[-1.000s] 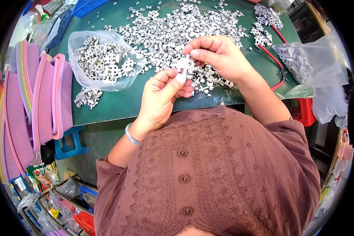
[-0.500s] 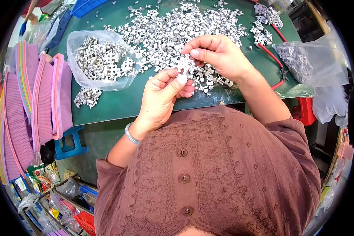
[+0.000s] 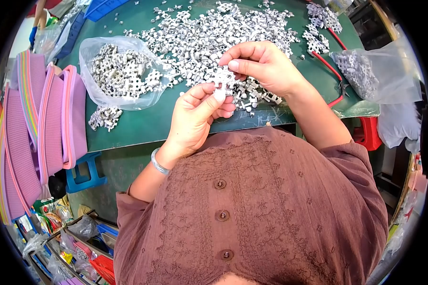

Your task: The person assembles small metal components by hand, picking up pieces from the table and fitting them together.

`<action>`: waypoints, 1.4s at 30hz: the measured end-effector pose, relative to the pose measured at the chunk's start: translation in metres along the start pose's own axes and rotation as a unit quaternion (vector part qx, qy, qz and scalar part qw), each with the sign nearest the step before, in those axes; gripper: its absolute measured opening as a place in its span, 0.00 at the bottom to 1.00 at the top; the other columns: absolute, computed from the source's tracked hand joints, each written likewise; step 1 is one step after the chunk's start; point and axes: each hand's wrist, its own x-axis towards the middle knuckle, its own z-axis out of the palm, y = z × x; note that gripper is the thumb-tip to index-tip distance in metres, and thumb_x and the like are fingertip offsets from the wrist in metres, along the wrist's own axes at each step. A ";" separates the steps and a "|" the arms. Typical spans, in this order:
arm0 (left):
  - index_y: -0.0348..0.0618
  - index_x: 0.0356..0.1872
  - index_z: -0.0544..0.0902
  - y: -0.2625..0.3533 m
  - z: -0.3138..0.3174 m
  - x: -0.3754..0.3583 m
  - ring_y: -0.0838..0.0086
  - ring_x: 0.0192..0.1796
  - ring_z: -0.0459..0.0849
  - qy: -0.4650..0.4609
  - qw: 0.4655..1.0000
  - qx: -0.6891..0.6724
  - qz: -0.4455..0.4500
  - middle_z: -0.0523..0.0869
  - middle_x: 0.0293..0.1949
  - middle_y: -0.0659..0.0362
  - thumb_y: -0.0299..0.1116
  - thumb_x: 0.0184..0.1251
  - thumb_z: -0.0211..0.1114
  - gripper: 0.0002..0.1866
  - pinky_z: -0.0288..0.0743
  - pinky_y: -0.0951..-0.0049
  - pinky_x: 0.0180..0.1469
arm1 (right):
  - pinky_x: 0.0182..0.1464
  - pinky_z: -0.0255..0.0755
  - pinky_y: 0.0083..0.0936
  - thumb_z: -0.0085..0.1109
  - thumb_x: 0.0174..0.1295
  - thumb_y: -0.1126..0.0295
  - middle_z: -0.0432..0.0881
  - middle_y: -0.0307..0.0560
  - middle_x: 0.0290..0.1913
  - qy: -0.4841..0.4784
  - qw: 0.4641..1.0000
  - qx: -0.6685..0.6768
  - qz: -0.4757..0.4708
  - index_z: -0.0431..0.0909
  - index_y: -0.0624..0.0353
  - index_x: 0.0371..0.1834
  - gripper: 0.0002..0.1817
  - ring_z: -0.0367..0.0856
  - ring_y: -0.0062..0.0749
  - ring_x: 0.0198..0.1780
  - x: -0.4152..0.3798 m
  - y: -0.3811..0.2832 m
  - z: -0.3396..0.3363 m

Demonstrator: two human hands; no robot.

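Observation:
Between my hands is a small silver-grey cluster of linked metal pieces (image 3: pixel 223 77). My left hand (image 3: pixel 197 107) pinches its lower side between thumb and fingers. At its upper edge, my right hand (image 3: pixel 264 66) has thumb and index finger closed together, touching the cluster. Whether a separate small piece sits in the right fingertips is hidden. A big heap of loose grey metal pieces (image 3: pixel 199 40) spreads over the green table just beyond my hands. To the left, an open clear plastic bag (image 3: pixel 152 97) holds several similar linked clusters.
A small pile of clusters (image 3: pixel 105 118) lies beside the bag, and more clusters (image 3: pixel 324 19) lie at the back right. Red-handled pliers (image 3: pixel 335 71) rest near a filled plastic bag (image 3: pixel 356 71). Purple padded items (image 3: pixel 50 109) stand at the left edge, with a blue stool (image 3: pixel 86 173) below.
My hands and the held cluster stay almost still, with only slight finger shifts. At the far upper left, another person's arm has moved.

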 end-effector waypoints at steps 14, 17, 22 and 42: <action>0.40 0.39 0.75 0.001 0.000 -0.001 0.71 0.34 0.81 -0.004 1.000 -0.010 -0.013 0.81 0.34 0.53 0.28 0.61 0.56 0.07 0.75 0.75 0.36 | 0.34 0.67 0.13 0.52 0.57 0.74 0.77 0.35 0.28 -0.007 1.000 -0.003 0.001 0.77 0.63 0.36 0.07 0.70 0.13 0.29 0.001 0.000 -0.001; 0.40 0.40 0.74 0.001 0.000 0.000 0.71 0.34 0.81 -0.007 1.000 -0.011 -0.012 0.81 0.34 0.53 0.28 0.61 0.56 0.07 0.74 0.75 0.36 | 0.34 0.67 0.13 0.52 0.57 0.74 0.77 0.35 0.28 -0.009 1.000 -0.005 0.000 0.77 0.63 0.36 0.07 0.70 0.14 0.29 0.001 0.000 -0.001; 0.40 0.41 0.73 0.001 0.000 0.000 0.72 0.33 0.81 -0.002 1.000 -0.006 -0.016 0.81 0.34 0.53 0.28 0.61 0.55 0.09 0.74 0.75 0.36 | 0.34 0.67 0.13 0.51 0.57 0.74 0.76 0.34 0.27 -0.009 1.000 -0.006 0.001 0.77 0.64 0.35 0.07 0.70 0.14 0.29 0.001 -0.002 0.000; 0.39 0.40 0.71 -0.003 -0.012 0.005 0.66 0.31 0.82 -0.054 0.988 -0.133 -0.061 0.81 0.32 0.49 0.37 0.69 0.42 0.13 0.76 0.72 0.33 | 0.29 0.63 0.14 0.54 0.57 0.67 0.72 0.33 0.21 0.029 0.995 -0.095 0.016 0.75 0.63 0.29 0.09 0.67 0.14 0.25 0.004 0.000 0.001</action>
